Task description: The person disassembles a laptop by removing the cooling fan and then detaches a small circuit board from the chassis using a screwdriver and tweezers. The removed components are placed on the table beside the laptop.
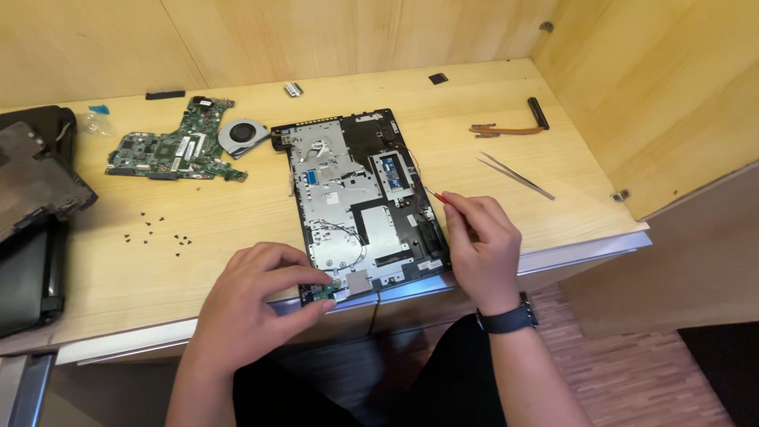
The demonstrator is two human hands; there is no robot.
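Observation:
An opened laptop base [360, 198] lies on the wooden desk [158, 253], its metal plate and black frame facing up. My left hand [253, 304] pinches a small green circuit board [326, 290] at the base's near left corner. My right hand [478, 237] rests at the base's right edge and pinches a thin red and black wire [423, 186] that runs back across the base. A dark watch sits on my right wrist.
A green motherboard [174, 146] and a round fan [243, 134] lie at the back left. Several small black screws [158, 229] are scattered left of the base. Tweezers [515, 175] and a copper heat pipe [506, 129] lie to the right. Dark laptop covers [32, 213] sit at the far left.

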